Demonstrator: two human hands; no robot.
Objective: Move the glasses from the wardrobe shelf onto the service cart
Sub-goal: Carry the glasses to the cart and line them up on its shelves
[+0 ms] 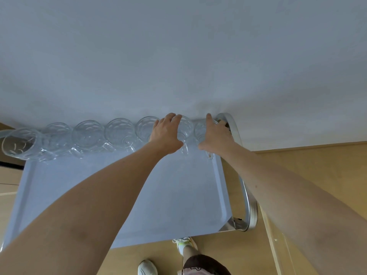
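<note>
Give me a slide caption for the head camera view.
Both hands set glass mugs along the service cart tray.

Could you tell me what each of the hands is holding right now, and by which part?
Each grips a glass mug by its rim: the left hand one mug, the right hand the end mug.

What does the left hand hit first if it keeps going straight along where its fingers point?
Likely the white wall. The left hand rests over a glass mug at the far edge of the cart tray, fingers pointing at the wall just beyond. The gap behind the mug is hard to judge.
</note>
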